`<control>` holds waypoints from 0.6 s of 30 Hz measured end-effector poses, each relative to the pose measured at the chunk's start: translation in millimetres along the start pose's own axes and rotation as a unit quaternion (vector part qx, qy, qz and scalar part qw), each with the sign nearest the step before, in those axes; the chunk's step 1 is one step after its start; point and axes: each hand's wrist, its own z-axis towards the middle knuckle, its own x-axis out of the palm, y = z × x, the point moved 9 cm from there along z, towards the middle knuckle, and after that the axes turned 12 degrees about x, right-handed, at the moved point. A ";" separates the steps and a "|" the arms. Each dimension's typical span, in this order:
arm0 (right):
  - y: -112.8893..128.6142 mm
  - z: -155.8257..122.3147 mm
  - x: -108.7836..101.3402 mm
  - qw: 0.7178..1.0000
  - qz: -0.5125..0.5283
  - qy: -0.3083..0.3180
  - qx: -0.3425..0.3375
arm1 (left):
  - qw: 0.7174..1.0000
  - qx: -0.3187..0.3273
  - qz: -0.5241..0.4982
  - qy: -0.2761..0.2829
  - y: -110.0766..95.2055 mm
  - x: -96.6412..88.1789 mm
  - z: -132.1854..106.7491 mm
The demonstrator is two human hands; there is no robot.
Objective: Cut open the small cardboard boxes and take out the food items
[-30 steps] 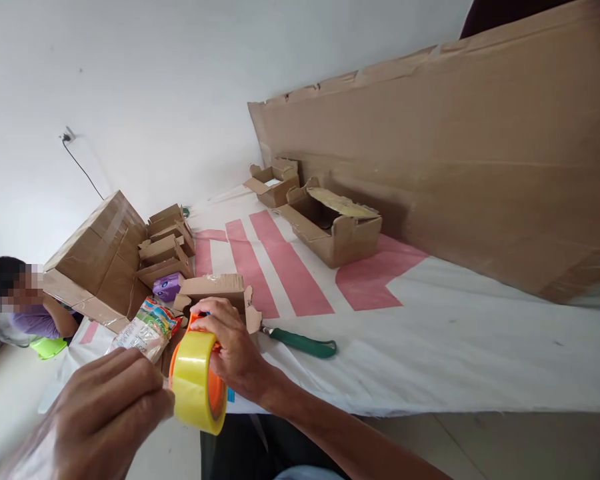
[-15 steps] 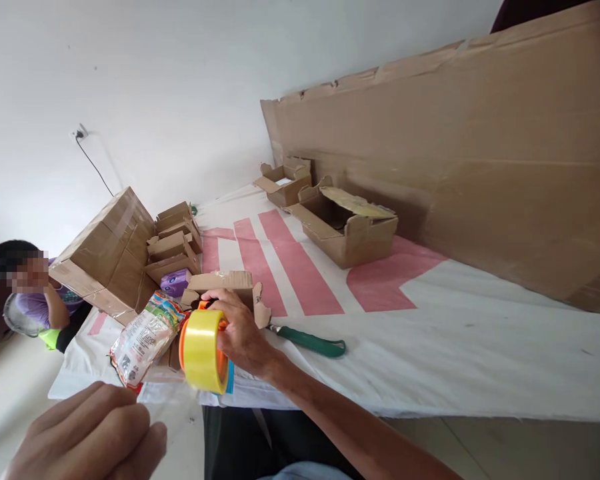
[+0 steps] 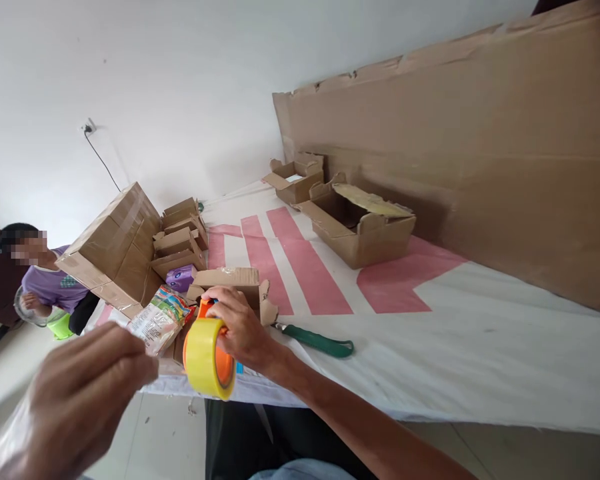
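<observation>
My right hand (image 3: 243, 333) grips an orange tape dispenser (image 3: 225, 360) loaded with a wide roll of yellow tape (image 3: 203, 360). It is just above the table's near edge, in front of a small open cardboard box (image 3: 233, 277). To the left of the dispenser lies a printed plastic packet (image 3: 160, 319), partly covered by my left hand (image 3: 87, 387). That hand is raised close to the camera, fingers curled and closed; whatever may be inside them is hidden. A green-handled tool (image 3: 320, 340) rests right of my right hand, its working end partly concealed by the box.
Stacked taped cartons (image 3: 113, 240) stand at the left, beside small open boxes (image 3: 183, 243) and a purple pack (image 3: 181, 277). Two open boxes, one larger (image 3: 363, 240), sit farther back before a tall cardboard sheet (image 3: 455, 147). A person (image 3: 55, 273) sits beyond the left end.
My left hand has risen, its wrist now showing, and covers more of the packet. My right hand stays on the dispenser. The seated person's arm has lowered from the head.
</observation>
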 end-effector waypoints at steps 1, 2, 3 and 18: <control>10.3 -2.7 -2.3 0.999 -0.010 -0.003 -0.034 | 1.000 -0.002 -0.028 0.008 7.5 3.3 5.6; 20.2 -5.8 -4.6 0.998 -0.014 -0.003 -0.062 | 0.998 0.001 -0.063 0.014 14.7 6.7 10.9; 29.4 -9.1 -6.7 0.996 -0.012 0.000 -0.084 | 0.995 0.002 -0.097 0.017 22.0 9.7 15.5; 59.7 -38.4 -9.6 0.982 0.159 0.012 -0.098 | 0.967 -0.092 -0.238 -0.010 61.7 42.5 20.7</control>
